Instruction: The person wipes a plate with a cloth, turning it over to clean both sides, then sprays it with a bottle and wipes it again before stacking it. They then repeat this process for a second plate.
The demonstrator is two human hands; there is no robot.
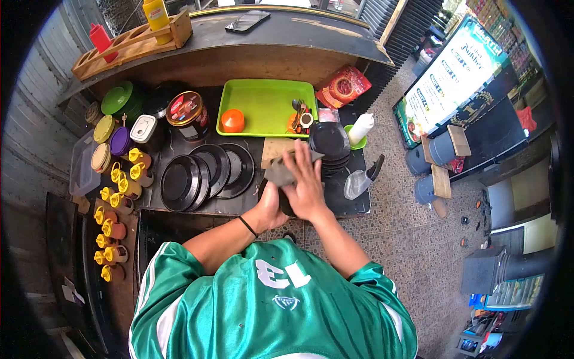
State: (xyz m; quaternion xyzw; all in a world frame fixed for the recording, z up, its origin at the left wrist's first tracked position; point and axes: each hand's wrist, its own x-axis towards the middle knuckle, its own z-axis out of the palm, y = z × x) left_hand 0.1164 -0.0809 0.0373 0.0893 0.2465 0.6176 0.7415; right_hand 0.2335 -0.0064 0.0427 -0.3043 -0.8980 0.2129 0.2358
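Observation:
My right hand (305,188) presses a grey-brown cloth (281,173) with its fingers stretched out. Just beside it, my left hand (270,208) is wrapped round a dark object below the cloth, mostly hidden by both hands. Black round plates (180,182) lie overlapping on the dark counter (236,207) to the left. Close to my right hand stands a stack of black square plates (329,141). A green tray (263,94) behind my hands holds an orange bowl (232,121) and some utensils.
Yellow-lidded bottles (122,203) and several tubs line the left side. On the right are a white squeeze bottle (360,128) and a clear bag (357,184). A wooden rack (179,37) and a phone (247,21) rest on the raised shelf.

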